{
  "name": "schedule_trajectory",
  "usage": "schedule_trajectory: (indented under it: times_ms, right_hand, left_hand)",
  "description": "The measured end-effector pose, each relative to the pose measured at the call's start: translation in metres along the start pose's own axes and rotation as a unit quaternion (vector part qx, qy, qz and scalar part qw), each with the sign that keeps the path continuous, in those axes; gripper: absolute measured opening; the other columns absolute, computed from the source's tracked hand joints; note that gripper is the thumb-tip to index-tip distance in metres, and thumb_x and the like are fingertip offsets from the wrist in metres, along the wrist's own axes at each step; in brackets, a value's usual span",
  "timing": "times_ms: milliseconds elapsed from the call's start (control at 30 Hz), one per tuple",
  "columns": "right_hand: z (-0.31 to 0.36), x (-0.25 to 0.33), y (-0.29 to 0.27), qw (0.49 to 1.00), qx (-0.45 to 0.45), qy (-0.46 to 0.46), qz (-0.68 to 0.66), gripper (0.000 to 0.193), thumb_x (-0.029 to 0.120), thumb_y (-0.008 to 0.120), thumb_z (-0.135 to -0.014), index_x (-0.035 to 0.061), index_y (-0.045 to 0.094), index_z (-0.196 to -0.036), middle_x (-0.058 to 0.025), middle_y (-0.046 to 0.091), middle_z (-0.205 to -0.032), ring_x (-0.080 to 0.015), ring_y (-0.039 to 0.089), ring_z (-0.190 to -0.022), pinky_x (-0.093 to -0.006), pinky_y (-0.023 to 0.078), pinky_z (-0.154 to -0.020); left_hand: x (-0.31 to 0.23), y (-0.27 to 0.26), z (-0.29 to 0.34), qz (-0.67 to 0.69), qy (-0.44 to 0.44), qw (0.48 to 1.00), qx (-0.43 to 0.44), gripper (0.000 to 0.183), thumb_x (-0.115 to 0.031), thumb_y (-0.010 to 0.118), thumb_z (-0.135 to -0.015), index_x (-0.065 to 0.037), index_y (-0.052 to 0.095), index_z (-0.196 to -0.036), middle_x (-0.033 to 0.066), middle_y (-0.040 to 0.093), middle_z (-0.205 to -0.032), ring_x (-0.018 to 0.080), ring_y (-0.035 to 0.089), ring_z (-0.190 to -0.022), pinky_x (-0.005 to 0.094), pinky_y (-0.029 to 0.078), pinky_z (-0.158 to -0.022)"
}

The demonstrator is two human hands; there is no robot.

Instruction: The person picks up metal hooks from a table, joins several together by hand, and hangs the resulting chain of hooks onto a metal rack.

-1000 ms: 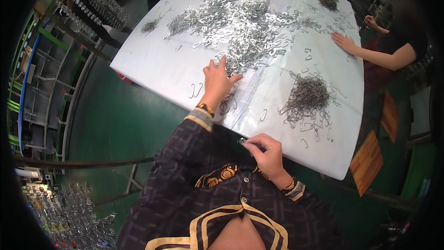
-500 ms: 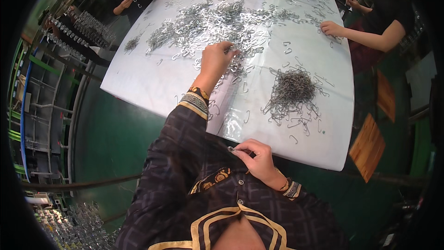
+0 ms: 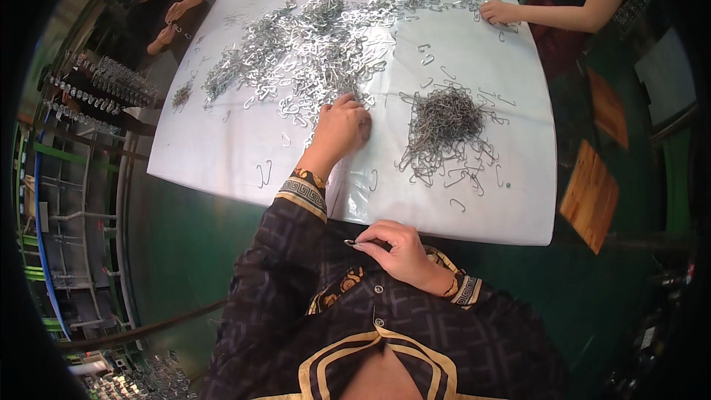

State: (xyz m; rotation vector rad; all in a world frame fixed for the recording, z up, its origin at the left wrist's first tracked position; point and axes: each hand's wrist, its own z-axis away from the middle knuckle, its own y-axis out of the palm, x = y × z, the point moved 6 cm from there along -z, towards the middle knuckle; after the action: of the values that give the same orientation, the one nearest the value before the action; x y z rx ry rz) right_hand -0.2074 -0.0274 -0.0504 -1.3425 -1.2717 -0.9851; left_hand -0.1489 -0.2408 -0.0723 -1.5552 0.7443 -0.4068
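Observation:
My left hand (image 3: 341, 130) is over the near edge of a wide spread of shiny metal hooks (image 3: 296, 59), shaped like flat carabiner bodies. Its fingers curl down and inward, and whatever they may hold is hidden. Close to my chest, just off the table's front edge, my right hand (image 3: 400, 252) is closed in a pinch. Between thumb and forefinger it grips a small shiny metal clip (image 3: 349, 242), whose end pokes out to the left. A darker heap of thin bent wires (image 3: 448, 118) lies to the right of my left hand.
The white-covered table (image 3: 511, 207) carries stray hooks and wires. One person's hand (image 3: 501, 12) works at its right edge; another person's hands (image 3: 174, 18) are at the far left. Wooden boards (image 3: 590, 196) stand at right, and racks of metal parts (image 3: 89, 96) at left.
My left hand has drawn back toward me from among the hooks, its fingers more curled. My right hand keeps its pinch on the clip. The view has shifted slightly.

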Motion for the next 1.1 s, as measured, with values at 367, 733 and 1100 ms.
schedule_trajectory:
  times_ms: [367,733,1100]
  right_hand:
    - [0.0,-0.001,0.0,0.999,-0.011,-0.04,0.002,0.01,0.006,0.073,-0.08,0.0005,0.066,-0.082,-0.0116,0.063,-0.075,-0.0301,0.061,-0.068,-0.037,0.047,-0.063]
    - [0.007,-0.004,-0.004,0.999,-0.011,-0.044,0.017,0.009,0.007,0.072,-0.08,0.0006,0.066,-0.082,-0.0107,0.064,-0.077,-0.029,0.062,-0.07,-0.0366,0.048,-0.064]
    - [0.011,0.0,-0.006,0.997,-0.028,-0.07,0.023,0.01,0.007,0.073,-0.078,0.0015,0.065,-0.081,-0.0105,0.063,-0.077,-0.0296,0.061,-0.073,-0.038,0.047,-0.067]
  left_hand:
    - [-0.082,0.012,0.033,0.222,0.089,0.968,-0.068,0.013,-0.006,0.071,-0.075,-0.004,0.069,-0.088,0.0103,0.064,-0.084,0.0294,0.061,-0.08,0.0381,0.051,-0.071]
    - [-0.065,-0.026,0.037,0.127,0.093,0.982,-0.107,0.021,0.001,0.062,-0.076,-0.003,0.067,-0.096,0.0106,0.066,-0.098,0.03,0.06,-0.094,0.0389,0.049,-0.081]
    - [-0.103,0.011,0.027,-0.01,0.162,0.985,0.061,0.01,-0.007,0.066,-0.075,-0.005,0.069,-0.085,0.0051,0.065,-0.099,0.0245,0.059,-0.092,0.0349,0.049,-0.078]
